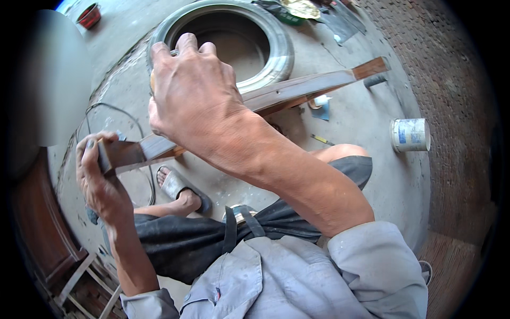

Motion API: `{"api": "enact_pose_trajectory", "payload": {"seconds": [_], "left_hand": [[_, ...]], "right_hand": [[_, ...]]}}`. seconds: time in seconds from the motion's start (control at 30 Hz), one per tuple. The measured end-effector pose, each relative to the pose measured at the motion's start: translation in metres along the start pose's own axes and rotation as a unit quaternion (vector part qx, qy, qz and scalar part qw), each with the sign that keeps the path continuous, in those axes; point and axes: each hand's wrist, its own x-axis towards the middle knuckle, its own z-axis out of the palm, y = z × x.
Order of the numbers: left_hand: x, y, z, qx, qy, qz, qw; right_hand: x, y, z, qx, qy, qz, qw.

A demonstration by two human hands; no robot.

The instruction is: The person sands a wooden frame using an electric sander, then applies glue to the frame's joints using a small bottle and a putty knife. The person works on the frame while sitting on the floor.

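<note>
A long wooden bar (297,89), pale grey along its top face and brown at both ends, lies slantwise across the view. My left hand (103,175) grips its near left end, with the fingers wrapped around the end block. Above the bar is my right hand (196,87), back of the hand up and fingers curled closed. Bits of something silvery and yellow-orange show at its fingers; the rest is hidden beneath the hand. My right forearm covers the middle of the bar. Behind it, a tyre (281,56) lies flat on the floor.
A white tub (410,135) lies to the right, beside a brick surface (441,80). At the far left sits a red bucket (89,16). A dark cable (141,125) loops near my sandalled foot (178,186). Plastic bags (340,24) lie beyond the tyre.
</note>
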Motion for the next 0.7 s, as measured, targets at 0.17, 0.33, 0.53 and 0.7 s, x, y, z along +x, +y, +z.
{"api": "enact_pose_trajectory", "payload": {"seconds": [0.17, 0.33, 0.53, 0.7], "left_hand": [[-0.001, 0.001, 0.005, -0.053, -0.008, -0.036, 0.998], [0.0, 0.001, 0.01, -0.074, -0.014, -0.034, 0.997], [0.0, 0.0, 0.009, -0.076, 0.002, -0.037, 0.996], [0.001, -0.004, 0.006, -0.07, 0.006, -0.023, 0.997]], "right_hand": [[-0.011, 0.062, -0.021, -0.046, -0.008, 0.068, 0.997], [-0.027, 0.146, -0.061, -0.063, 0.03, 0.169, 0.983], [-0.03, 0.182, -0.073, -0.093, 0.044, 0.23, 0.968], [-0.018, 0.118, -0.04, -0.052, 0.049, 0.14, 0.988]]}}
